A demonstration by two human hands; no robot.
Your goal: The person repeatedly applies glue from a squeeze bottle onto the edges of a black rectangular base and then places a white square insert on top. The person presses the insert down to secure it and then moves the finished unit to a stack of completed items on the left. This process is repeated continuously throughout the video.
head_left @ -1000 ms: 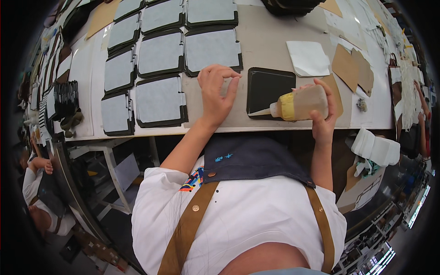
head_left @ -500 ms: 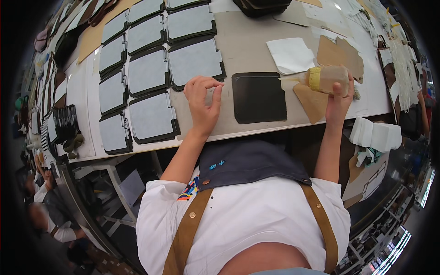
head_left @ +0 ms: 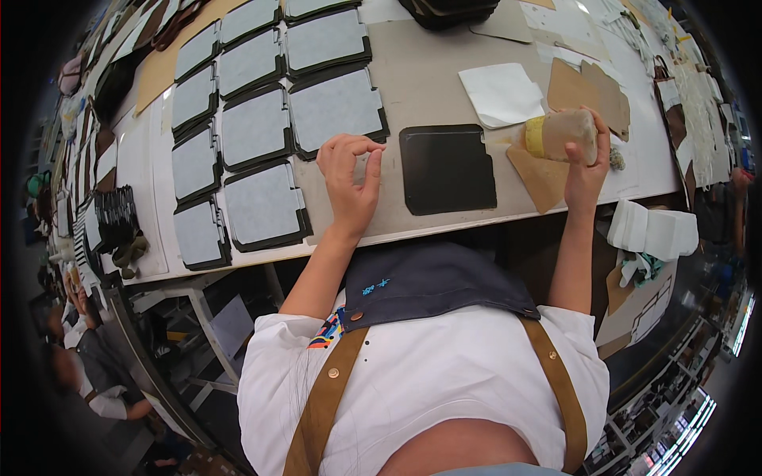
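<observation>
A black flat panel [head_left: 450,170] with rounded corners and a notch at its upper right lies on the table before me. My right hand [head_left: 586,159] is wrapped round a squeeze bottle [head_left: 565,136] with a yellow collar. The bottle lies tilted on its side in the air. Its thin pale nozzle points left, close to the panel's right edge. To the left of the panel my left hand [head_left: 349,174] hovers with loosely curled fingers. A gap shows between its thumb and forefinger, and nothing is visible in it.
Rows of black pieces topped with grey sheets [head_left: 258,206] cover the table's left part. A white folded sheet [head_left: 500,94] and brown card pieces [head_left: 589,94] lie at the right. Far back stands a black stack [head_left: 451,12]. White pads [head_left: 652,230] sit beyond the table's front edge.
The bottle in my right hand has shifted slightly left and tipped, its base now higher, with the nozzle a little lower. My left hand and the black panel have hardly moved.
</observation>
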